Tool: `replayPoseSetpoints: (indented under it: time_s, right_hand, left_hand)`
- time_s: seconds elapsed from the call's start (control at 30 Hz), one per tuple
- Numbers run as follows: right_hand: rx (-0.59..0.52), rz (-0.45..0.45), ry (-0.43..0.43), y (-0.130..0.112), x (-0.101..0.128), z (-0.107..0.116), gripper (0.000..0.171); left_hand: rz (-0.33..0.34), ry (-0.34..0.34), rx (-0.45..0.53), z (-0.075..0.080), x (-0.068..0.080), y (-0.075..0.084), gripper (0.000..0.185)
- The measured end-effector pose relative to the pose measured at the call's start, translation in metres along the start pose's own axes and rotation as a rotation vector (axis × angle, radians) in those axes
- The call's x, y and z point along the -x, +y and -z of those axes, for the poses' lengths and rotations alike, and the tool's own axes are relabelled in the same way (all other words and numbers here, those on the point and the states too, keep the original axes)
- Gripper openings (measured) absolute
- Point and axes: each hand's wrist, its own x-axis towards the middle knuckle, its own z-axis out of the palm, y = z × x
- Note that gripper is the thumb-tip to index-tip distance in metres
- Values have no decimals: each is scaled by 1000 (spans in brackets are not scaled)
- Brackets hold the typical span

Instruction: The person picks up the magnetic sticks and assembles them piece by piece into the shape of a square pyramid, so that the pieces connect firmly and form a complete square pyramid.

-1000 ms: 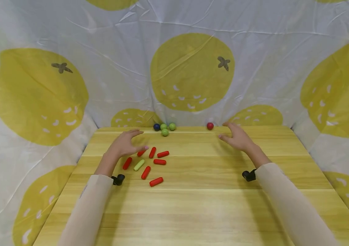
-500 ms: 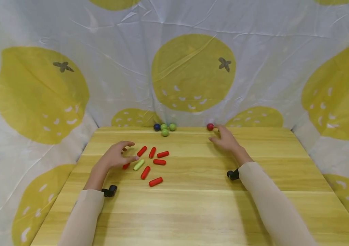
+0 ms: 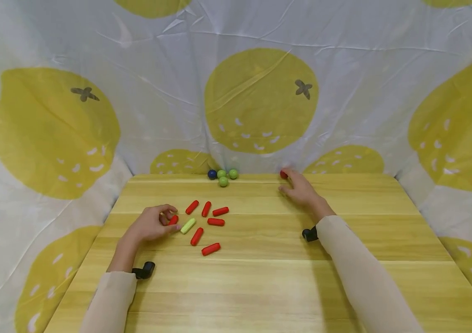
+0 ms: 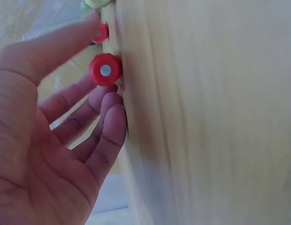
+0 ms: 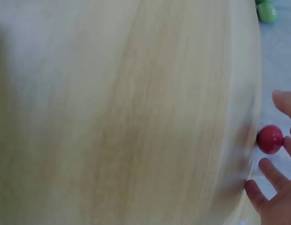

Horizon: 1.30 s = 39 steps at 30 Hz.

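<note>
My left hand [image 3: 152, 223] reaches round a short red rod [image 3: 173, 220] on the wooden table, with thumb and fingers apart on either side of it. In the left wrist view the rod's end [image 4: 105, 70] shows a silvery round centre, and the fingertips are right below it. A light green rod [image 3: 188, 225] lies just beyond the thumb tip. At the table's back edge my right hand [image 3: 300, 188] has its fingertips at a shiny red ball [image 5: 270, 139], the thumb standing off from it. In the head view the fingers partly cover that ball.
Several other red rods [image 3: 197, 236] lie scattered right of the left hand. A dark blue ball [image 3: 212, 174] and several green balls [image 3: 223, 181] sit together at the back edge. A lemon-print cloth [image 3: 260, 99] hangs behind and beside the table [image 3: 269, 291].
My left hand has drawn back toward the near left and lowered around a red rod. My right hand has moved left to the red ball. The rods and balls stay in place.
</note>
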Motion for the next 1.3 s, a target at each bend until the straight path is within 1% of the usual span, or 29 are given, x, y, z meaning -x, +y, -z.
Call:
replayPoseSetpoints:
  time_s: [0.1, 0.3, 0.4, 0.5, 0.57, 0.67, 0.8, 0.97, 1.07, 1.13, 1.23, 1.3]
  right_hand:
    - [5, -22, 30, -5, 2, 1, 66]
    - [-20, -103, 111, -3, 5, -1, 53]
    - [-36, -108, 125, -2, 4, -5, 57]
    - [-33, -94, 116, -1, 3, -7, 62]
    - [-17, -88, 117, 0, 3, -6, 58]
    - [-1, -99, 122, 2, 4, -4, 47]
    - [-15, -101, 125, 3, 8, -1, 40]
    - [-80, -122, 129, 3, 21, 0, 37]
    - [-130, -135, 111, 2, 30, 0, 35]
    - [-154, -141, 102, 2, 35, -1, 34]
    - [-178, -133, 91, 2, 44, 0, 34]
    - [-184, -123, 85, 1, 49, 0, 38]
  left_hand:
    - [-1, 7, 5, -1, 2, 1, 43]
    - [21, 23, 25, -4, 3, 1, 32]
    - [35, 25, 29, -6, 6, 0, 28]
    - [35, 41, 34, -9, 9, 0, 24]
    - [18, 60, 42, -10, 10, 2, 23]
    - [-17, 90, 55, -12, 8, 6, 23]
    - [-28, 114, 81, -14, 6, 10, 24]
    - [-58, 127, 117, -16, 2, 19, 24]
    - [-90, 124, 132, -18, 0, 25, 23]
    - [-97, 116, 143, -19, -3, 29, 22]
    - [-105, 106, 150, -22, -9, 36, 22]
    - [-115, 99, 151, -24, -13, 41, 24]
